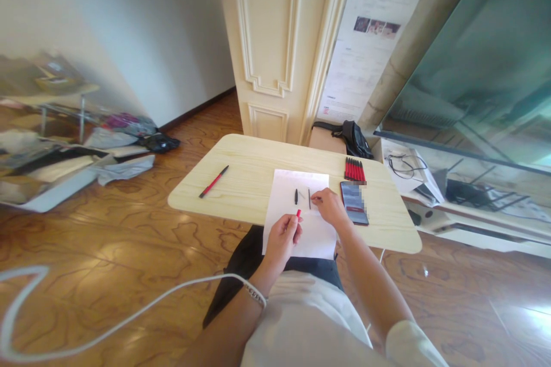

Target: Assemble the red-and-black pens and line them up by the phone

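Observation:
My left hand (282,236) is closed around a red pen barrel (298,214), whose end sticks up past the fingers over the white paper (279,189). Pinched fingers of my right hand (329,206) are beside a thin dark ink refill (309,199) on the sheet. Whether they touch it, or hold some small part, I cannot tell. To the refill's left are a small thin piece like a spring (302,195) and a black pen tip section (296,196).
On the pale table (245,163) a red and black pen (214,182) lies at left. A row of several similar pens (354,170) and a phone (353,203) are at right. A white cable (142,309) runs by my left wrist. A black bag (355,139) sits behind the table.

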The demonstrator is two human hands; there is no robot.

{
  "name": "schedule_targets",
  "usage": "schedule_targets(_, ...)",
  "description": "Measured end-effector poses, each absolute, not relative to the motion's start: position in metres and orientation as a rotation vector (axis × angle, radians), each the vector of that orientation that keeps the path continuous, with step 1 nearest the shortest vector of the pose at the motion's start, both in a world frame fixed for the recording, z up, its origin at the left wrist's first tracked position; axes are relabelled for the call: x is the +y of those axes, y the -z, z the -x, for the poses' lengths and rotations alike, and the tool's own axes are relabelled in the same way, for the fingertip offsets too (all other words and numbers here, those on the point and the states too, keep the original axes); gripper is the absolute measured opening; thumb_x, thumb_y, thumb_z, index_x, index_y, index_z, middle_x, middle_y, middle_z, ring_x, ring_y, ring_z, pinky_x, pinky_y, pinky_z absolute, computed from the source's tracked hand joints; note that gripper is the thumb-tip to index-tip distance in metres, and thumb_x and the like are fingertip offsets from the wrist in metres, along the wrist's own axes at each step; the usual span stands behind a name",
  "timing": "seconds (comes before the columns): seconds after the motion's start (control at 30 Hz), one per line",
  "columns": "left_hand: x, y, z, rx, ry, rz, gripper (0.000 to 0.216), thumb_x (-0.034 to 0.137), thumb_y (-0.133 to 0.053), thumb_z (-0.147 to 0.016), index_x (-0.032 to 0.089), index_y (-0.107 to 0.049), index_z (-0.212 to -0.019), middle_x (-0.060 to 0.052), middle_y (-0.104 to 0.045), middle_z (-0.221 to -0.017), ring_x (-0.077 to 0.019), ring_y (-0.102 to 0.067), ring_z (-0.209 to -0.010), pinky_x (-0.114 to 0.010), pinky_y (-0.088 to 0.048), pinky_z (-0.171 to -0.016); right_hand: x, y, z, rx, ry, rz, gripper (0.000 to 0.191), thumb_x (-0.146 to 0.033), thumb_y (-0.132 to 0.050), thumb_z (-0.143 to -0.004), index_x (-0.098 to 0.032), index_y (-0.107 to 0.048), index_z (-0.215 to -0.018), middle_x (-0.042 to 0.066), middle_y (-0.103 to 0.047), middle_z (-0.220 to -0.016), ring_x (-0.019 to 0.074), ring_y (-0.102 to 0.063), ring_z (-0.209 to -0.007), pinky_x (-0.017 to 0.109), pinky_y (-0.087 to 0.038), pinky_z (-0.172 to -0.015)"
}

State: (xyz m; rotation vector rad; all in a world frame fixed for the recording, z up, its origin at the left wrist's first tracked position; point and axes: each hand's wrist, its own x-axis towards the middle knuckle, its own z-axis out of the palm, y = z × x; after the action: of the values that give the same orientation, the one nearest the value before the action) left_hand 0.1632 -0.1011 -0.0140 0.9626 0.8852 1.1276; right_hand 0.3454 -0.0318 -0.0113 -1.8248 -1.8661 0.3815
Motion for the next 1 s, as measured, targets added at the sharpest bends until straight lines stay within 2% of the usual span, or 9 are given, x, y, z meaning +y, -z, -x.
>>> schedule_targets(0.2, -0.102, 0.013, -0.163, 0.857, -1.129, -0.973, 0.037, 0.053, -0.057, -0.081, 0.016, -0.058, -0.085, 0.003, -0.052, -0.059, -0.0072, -0.042, -0.045, -0.020, -0.027, -0.042, -0.034, 0.009, -0.343, -1.780, -0.388, 1.788, 0.018, -0.020, -0.052, -0.081, -0.015, -0.070, -0.082, 0.008, -0.066, -0.087, 0.0177, -0.060, -0.083, 0.028, -0.042, -0.079)
schedule_targets(0.37, -0.102, 0.011, -0.162, 0.871, -1.108, -0.992, 0.039, 0.054, -0.057, -0.080, 0.016, -0.059, -0.086, 0.002, -0.053, -0.060, -0.0076, -0.043, -0.046, -0.020, -0.028, -0.043, -0.055, -0.002, -0.331, -1.452, -0.803, 1.471, 0.027, -0.033, -0.052, -0.081, -0.016, -0.067, -0.096, 0.003, -0.064, -0.075, 0.0140, -0.055, -0.064, 0.027, -0.045, -0.064)
schedule_targets(0.47, -0.102, 0.010, -0.163, 0.866, -1.101, -1.014, 0.039, 0.054, -0.057, -0.080, 0.016, -0.060, -0.086, 0.001, -0.055, -0.061, -0.0077, -0.043, -0.047, -0.020, -0.028, -0.043, -0.070, -0.008, -0.317, -1.290, -1.019, 1.239, 0.029, -0.039, -0.053, -0.082, -0.017, -0.066, -0.097, 0.004, -0.064, -0.079, 0.0128, -0.054, -0.063, 0.027, -0.045, -0.061)
schedule_targets(0.63, -0.104, 0.007, -0.163, 0.867, -1.114, -1.053, 0.037, 0.052, -0.057, -0.081, 0.016, -0.062, -0.086, 0.000, -0.057, -0.062, -0.0078, -0.045, -0.047, -0.020, -0.030, -0.044, -0.080, -0.011, -0.301, -1.118, -1.190, 1.090, 0.026, -0.041, -0.061, -0.079, -0.019, -0.063, -0.093, 0.005, -0.067, -0.084, 0.0116, -0.054, -0.062, 0.025, -0.044, -0.058)
schedule_targets(0.87, -0.104, 0.007, -0.161, 0.864, -1.122, -1.074, 0.034, 0.049, -0.057, -0.082, 0.016, -0.063, -0.088, 0.000, -0.057, -0.063, -0.0077, -0.046, -0.048, -0.020, -0.030, -0.044, -0.082, -0.013, -0.309, -1.284, -1.067, 1.194, 0.024, -0.035, -0.058, -0.081, -0.020, -0.069, -0.096, 0.004, -0.066, -0.084, 0.0119, -0.053, -0.063, 0.026, -0.044, -0.060)
schedule_targets(1.0, -0.104, 0.009, -0.162, 0.885, -1.126, -1.109, 0.033, 0.049, -0.055, -0.083, 0.016, -0.063, -0.088, 0.000, -0.057, -0.064, -0.0080, -0.046, -0.049, -0.021, -0.032, -0.045, -0.088, -0.028, -0.315, -1.555, -0.863, 1.295, 0.020, -0.030, -0.056, -0.081, -0.022, -0.071, -0.092, 0.004, -0.068, -0.092, 0.0141, -0.059, -0.073, 0.028, -0.047, -0.069)
